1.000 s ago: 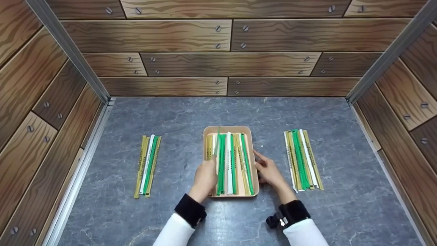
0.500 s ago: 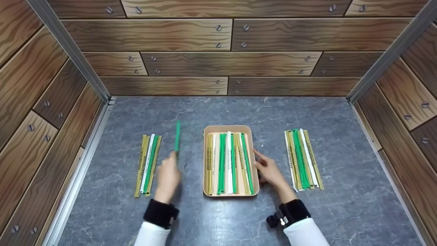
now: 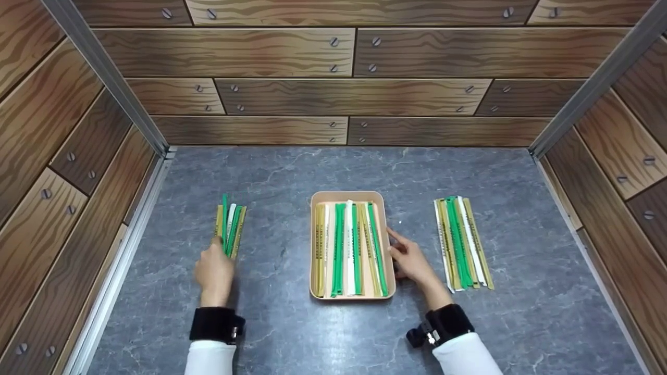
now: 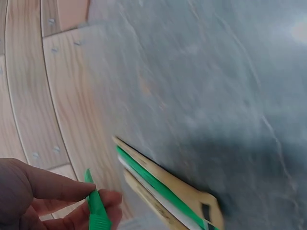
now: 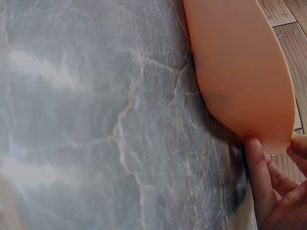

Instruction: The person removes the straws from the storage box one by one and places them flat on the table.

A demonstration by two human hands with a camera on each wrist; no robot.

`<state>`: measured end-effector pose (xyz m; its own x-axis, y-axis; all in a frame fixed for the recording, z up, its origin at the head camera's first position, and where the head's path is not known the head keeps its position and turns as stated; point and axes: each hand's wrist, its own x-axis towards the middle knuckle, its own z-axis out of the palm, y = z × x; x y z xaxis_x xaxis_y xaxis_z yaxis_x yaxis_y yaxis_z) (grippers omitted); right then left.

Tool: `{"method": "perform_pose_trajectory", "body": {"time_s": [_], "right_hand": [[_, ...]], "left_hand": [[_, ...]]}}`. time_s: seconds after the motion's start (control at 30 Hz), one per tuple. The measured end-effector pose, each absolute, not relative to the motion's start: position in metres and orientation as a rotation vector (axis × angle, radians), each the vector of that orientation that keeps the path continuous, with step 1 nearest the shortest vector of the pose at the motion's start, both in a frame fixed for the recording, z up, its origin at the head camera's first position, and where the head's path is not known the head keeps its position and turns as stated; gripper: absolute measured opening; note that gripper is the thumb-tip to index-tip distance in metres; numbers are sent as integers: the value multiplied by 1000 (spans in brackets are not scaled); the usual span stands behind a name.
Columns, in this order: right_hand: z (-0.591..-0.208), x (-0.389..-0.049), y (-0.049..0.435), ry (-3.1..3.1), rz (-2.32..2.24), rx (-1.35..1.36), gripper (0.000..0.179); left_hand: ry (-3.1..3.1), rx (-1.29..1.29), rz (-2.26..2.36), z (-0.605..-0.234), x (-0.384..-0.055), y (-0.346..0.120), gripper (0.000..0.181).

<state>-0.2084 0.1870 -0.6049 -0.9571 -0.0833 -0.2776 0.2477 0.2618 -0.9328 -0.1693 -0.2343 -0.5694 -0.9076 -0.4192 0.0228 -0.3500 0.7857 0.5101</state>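
Note:
My left hand (image 3: 214, 268) pinches a green wrapped straw (image 3: 224, 213) between thumb and fingers, over the left row of yellow, white and green wrapped straws (image 3: 236, 221). In the left wrist view, the crimped end of that green straw (image 4: 98, 211) shows at the fingertips, beside the row. In the middle stands a peach-coloured tray (image 3: 346, 196) with several wrapped straws (image 3: 337, 250) lying lengthwise in it. My right hand (image 3: 411, 260) touches the tray's right side, fingers extended. The right wrist view shows fingertips (image 5: 256, 143) against the tray wall (image 5: 235, 62).
A second row of several wrapped straws (image 3: 458, 245) lies on the grey marbled surface (image 3: 333, 166) to the right of the tray. Wood-patterned panels (image 3: 260, 52) enclose the surface at the back and both sides.
My left hand has carried the green straw leftward, out from over the tray to the left row. My right hand and the tray have stayed in place.

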Motion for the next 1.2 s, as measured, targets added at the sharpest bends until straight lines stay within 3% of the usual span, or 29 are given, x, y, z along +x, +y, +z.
{"method": "perform_pose_trajectory", "body": {"time_s": [0.13,0.63,0.87,1.03,1.2], "right_hand": [[-605,-209,187,2286,-1733,145,51],[-607,-209,186,2293,-1740,141,52],[-606,-208,186,2275,-1750,138,52],[-605,-207,187,2289,-1749,136,52],[-606,-207,186,2292,-1740,147,52]], "left_hand": [[-2835,710,-819,-573,-168,-244,46],[-2936,690,-811,-580,-166,-256,43],[-2916,678,-714,-584,-166,-248,25],[-2867,599,-665,-581,-165,-233,18],[-2815,283,-577,-572,-160,-201,10]]}}
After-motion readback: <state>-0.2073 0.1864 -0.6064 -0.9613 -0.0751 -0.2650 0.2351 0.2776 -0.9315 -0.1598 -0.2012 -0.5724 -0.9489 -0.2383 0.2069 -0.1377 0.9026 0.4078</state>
